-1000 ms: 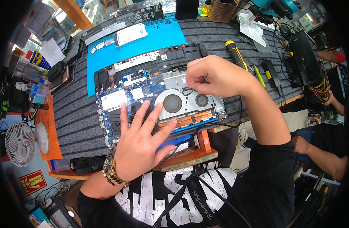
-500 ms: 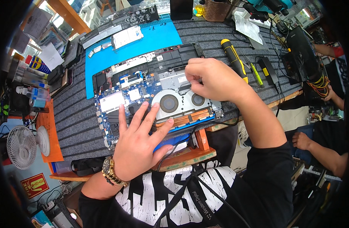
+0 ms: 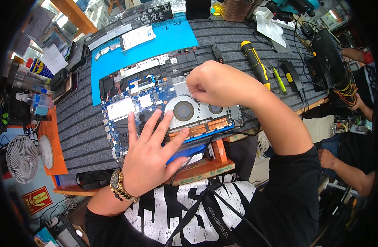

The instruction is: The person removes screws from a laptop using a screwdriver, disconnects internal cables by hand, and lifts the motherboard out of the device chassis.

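Note:
An opened laptop base [image 3: 172,68] lies at the bench's front edge, its blue circuit board [image 3: 156,96] and two round fans showing. My left hand [image 3: 150,152] is spread with its fingertips on the laptop's near part, beside the left fan [image 3: 182,112] and the copper heat pipes [image 3: 203,128]. Over the silver plate behind the fans, my right hand [image 3: 209,84] is curled with fingers pinched together. Whatever those fingers hold, if anything, is hidden beneath the hand. The right fan [image 3: 216,109] is partly covered by that hand.
Behind the laptop, a blue mat [image 3: 172,35] bears a silver drive [image 3: 137,38], tiny dark bits and a long black battery [image 3: 131,24]. To the right lie a yellow-black screwdriver [image 3: 254,61], a green-handled screwdriver [image 3: 278,78] and a black adapter [image 3: 294,78]. A co-worker's arm [image 3: 347,173] shows far right.
My right hand has shifted left across the silver plate, uncovering some of the area to its right. My left hand stays in place on the laptop.

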A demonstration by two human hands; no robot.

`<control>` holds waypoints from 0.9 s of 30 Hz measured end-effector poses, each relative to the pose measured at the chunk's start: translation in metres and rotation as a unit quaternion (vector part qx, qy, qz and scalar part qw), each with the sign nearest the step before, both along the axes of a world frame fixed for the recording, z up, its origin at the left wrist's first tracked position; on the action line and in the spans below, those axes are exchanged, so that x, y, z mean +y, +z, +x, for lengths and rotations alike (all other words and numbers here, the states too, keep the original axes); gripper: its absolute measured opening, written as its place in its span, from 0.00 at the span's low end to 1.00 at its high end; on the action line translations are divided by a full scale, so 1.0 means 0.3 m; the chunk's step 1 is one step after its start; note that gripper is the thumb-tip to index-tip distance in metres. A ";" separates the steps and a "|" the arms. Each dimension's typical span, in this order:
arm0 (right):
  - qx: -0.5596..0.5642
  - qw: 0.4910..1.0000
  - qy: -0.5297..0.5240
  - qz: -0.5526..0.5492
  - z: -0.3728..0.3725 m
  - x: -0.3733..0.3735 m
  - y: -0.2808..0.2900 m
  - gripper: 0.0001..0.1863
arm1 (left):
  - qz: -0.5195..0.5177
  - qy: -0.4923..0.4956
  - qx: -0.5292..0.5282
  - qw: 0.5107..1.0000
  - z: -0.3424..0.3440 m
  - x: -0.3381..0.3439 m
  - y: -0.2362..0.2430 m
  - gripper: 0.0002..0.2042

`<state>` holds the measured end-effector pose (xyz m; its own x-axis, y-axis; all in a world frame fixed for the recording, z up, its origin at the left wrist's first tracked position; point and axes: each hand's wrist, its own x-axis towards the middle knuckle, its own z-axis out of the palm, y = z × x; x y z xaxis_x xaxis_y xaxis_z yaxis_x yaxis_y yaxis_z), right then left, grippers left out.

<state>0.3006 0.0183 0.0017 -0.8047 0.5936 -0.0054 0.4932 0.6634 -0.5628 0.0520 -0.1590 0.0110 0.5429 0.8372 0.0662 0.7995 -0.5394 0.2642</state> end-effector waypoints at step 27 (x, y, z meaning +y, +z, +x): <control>-0.008 0.983 -0.029 -0.179 0.024 0.017 0.049 0.03 | 0.000 0.002 -0.028 1.000 -0.004 0.003 -0.004 0.33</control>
